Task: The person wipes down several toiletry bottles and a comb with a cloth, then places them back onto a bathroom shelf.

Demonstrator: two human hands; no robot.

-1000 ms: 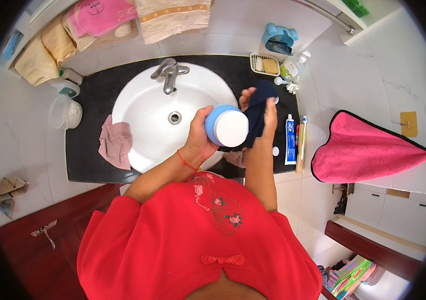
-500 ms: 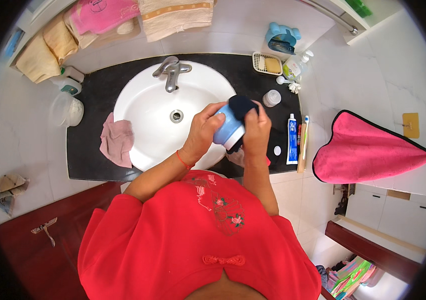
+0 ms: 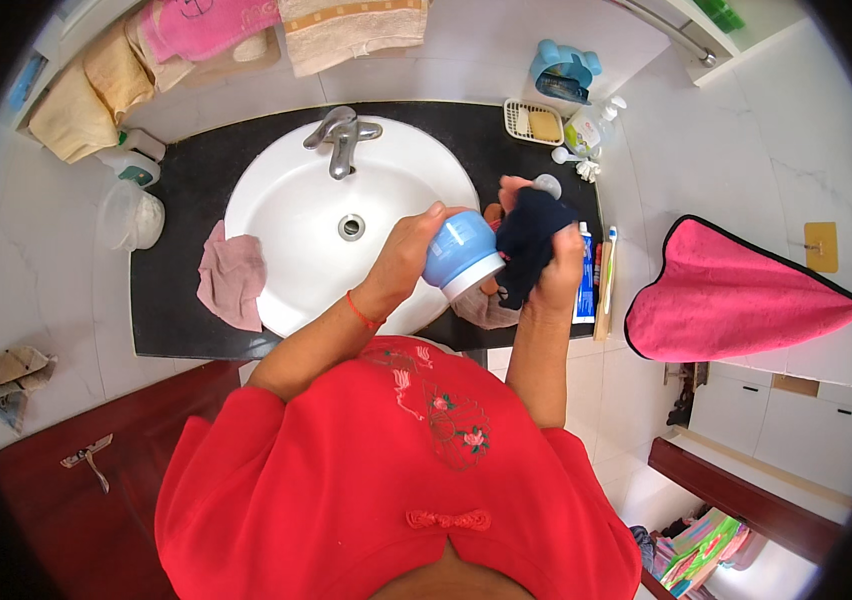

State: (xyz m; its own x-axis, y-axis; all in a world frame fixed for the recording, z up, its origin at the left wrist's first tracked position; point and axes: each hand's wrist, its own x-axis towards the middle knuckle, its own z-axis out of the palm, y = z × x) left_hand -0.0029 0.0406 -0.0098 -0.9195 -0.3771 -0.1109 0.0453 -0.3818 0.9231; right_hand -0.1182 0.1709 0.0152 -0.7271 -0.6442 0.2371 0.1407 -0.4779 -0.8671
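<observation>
Just right of the frame's centre, a blue jar with a white end is held by the left hand, clasped around its side and tilted, the white end toward the lower right. Beside it, a dark cloth is gripped by the right hand, whose fingers are partly hidden. At centre-left, a white sink is set in the black tabletop.

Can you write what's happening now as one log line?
left hand: holds blue-and-white jar, tilted | right hand: holds dark cloth | pink cloth: on left rim of sink
</observation>
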